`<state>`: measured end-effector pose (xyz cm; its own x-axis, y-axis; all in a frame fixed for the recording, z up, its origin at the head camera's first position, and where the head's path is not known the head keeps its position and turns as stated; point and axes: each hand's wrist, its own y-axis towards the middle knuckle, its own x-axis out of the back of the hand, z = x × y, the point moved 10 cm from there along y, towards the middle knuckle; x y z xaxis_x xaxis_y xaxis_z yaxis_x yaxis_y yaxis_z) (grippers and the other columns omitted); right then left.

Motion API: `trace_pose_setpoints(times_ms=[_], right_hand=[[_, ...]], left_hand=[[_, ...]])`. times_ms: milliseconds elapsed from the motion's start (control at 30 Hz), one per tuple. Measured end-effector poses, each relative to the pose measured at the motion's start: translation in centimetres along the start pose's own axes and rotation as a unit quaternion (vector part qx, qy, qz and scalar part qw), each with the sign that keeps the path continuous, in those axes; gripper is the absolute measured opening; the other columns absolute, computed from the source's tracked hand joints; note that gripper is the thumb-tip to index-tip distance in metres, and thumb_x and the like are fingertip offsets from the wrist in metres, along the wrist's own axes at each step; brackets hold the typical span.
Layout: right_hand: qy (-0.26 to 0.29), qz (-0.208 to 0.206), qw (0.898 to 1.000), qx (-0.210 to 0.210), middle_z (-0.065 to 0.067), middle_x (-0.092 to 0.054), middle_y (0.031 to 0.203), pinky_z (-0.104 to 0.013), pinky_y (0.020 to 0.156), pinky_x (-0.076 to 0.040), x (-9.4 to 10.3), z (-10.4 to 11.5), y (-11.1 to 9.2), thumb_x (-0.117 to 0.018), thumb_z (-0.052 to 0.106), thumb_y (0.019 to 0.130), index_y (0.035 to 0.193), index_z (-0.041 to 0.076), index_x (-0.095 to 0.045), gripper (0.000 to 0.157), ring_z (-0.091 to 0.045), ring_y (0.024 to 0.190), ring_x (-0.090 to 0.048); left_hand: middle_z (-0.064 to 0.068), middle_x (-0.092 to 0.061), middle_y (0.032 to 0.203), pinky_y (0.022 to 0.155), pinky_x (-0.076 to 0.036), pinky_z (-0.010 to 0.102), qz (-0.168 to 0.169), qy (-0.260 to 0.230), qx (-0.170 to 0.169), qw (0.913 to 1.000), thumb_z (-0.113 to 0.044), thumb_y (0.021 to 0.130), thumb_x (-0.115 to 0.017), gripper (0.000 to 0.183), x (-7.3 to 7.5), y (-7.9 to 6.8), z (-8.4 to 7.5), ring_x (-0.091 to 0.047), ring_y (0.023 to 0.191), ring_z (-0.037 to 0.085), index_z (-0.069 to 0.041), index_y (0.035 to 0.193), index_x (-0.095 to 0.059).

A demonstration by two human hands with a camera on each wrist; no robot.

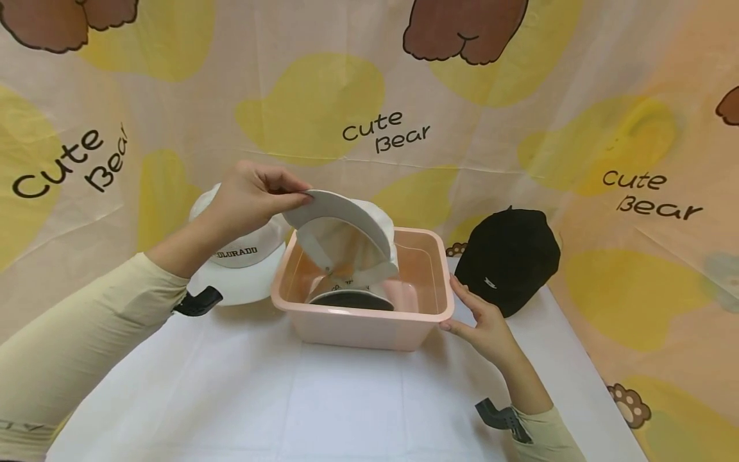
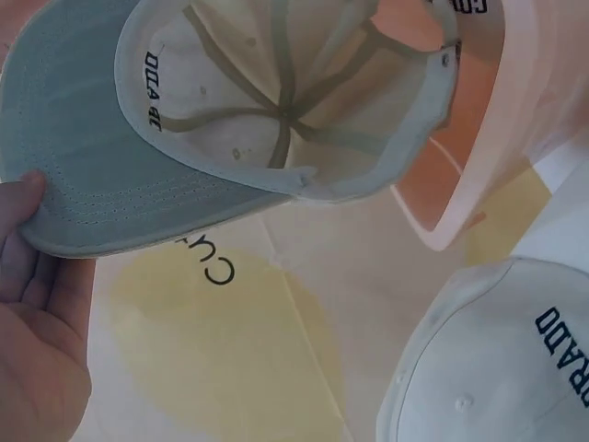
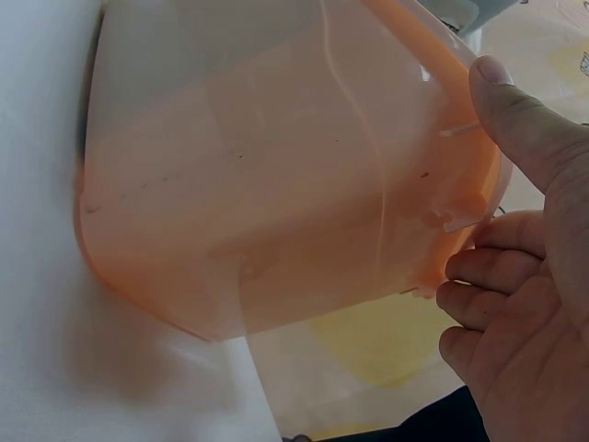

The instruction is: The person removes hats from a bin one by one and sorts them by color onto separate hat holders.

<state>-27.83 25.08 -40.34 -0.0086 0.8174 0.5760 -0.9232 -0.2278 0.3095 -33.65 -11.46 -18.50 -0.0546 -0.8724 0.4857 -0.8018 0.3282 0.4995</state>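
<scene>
My left hand (image 1: 254,196) pinches the brim of a white baseball cap (image 1: 349,212) between thumb and fingers. That cap is tilted with its open underside facing me, above and partly within a pink plastic basin (image 1: 358,327). In the left wrist view its greenish-grey brim underside (image 2: 69,120) and seamed lining show. Inside the basin lies another cap with a dark brim (image 1: 352,299) and lettering, largely hidden. At the basin's right front corner, my right hand (image 1: 485,324) rests against the rim, thumb in front and fingers loosely along the side.
Left of the basin, behind my left forearm, sits a white cap (image 1: 248,276) lettered COLORADO. A black cap (image 1: 510,256) stands to the right, just beyond my right hand. A white cloth (image 1: 346,398) covers the table, and a patterned curtain (image 1: 312,102) hangs behind it.
</scene>
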Motion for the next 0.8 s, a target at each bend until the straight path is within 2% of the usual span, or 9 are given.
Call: trace_pose_setpoints(times_ms=[200, 333, 467, 667, 800], right_hand=[[0.000, -0.002, 1.000, 0.003, -0.007, -0.042, 0.160, -0.071, 0.112, -0.033, 0.0, -0.2, 0.0, -0.088, 0.021, 0.081, 0.156, 0.016, -0.043, 0.088, -0.047, 0.148, -0.031], [-0.003, -0.001, 1.000, 0.002, -0.006, -0.042, 0.160, -0.071, 0.111, -0.033, 0.0, -0.3, 0.0, -0.088, 0.021, 0.081, 0.156, 0.017, -0.043, 0.088, -0.047, 0.148, -0.031], [-0.002, 0.001, 1.000, 0.001, -0.007, -0.042, 0.160, -0.071, 0.111, -0.033, 0.0, -0.3, 0.1, -0.088, 0.021, 0.081, 0.156, 0.016, -0.044, 0.087, -0.048, 0.148, -0.031], [-0.001, 0.002, 1.000, 0.001, -0.007, -0.042, 0.159, -0.071, 0.111, -0.034, 0.1, -0.2, 0.1, -0.089, 0.021, 0.080, 0.156, 0.017, -0.044, 0.089, -0.047, 0.148, -0.032], [0.001, 0.001, 1.000, 0.004, -0.007, -0.042, 0.160, -0.071, 0.111, -0.034, 0.2, 0.0, 0.0, -0.090, 0.020, 0.079, 0.156, 0.017, -0.043, 0.090, -0.046, 0.149, -0.032]], left_hand=[[0.005, -0.080, 0.090, 0.066, -0.062, 0.018, -0.016, -0.027, -0.042, 0.9986, 0.005, 0.084, -0.081, 0.009, 1.0, 0.1, -1.1, -0.075, 0.074, 0.009, 0.002, 0.092, -0.080], [0.001, -0.080, 0.087, 0.065, -0.062, 0.018, -0.035, -0.037, -0.047, 0.9976, 0.007, 0.083, -0.081, 0.010, 1.9, 0.2, -1.6, -0.075, 0.073, 0.009, 0.003, 0.091, -0.080], [-0.004, -0.079, 0.081, 0.063, -0.061, 0.016, -0.072, -0.042, -0.053, 0.9951, 0.011, 0.080, -0.080, 0.010, 3.3, 0.0, -1.8, -0.075, 0.069, 0.008, 0.007, 0.090, -0.079], [-0.002, -0.079, 0.080, 0.061, -0.061, 0.017, -0.100, -0.067, -0.063, 0.9907, 0.014, 0.080, -0.079, 0.009, 4.9, 0.0, -1.8, -0.075, 0.067, 0.010, 0.010, 0.088, -0.077], [-0.003, -0.078, 0.079, 0.061, -0.061, 0.017, -0.120, -0.074, -0.070, 0.9875, 0.013, 0.080, -0.079, 0.009, 6.1, 0.2, -1.9, -0.075, 0.066, 0.010, 0.007, 0.087, -0.079]])
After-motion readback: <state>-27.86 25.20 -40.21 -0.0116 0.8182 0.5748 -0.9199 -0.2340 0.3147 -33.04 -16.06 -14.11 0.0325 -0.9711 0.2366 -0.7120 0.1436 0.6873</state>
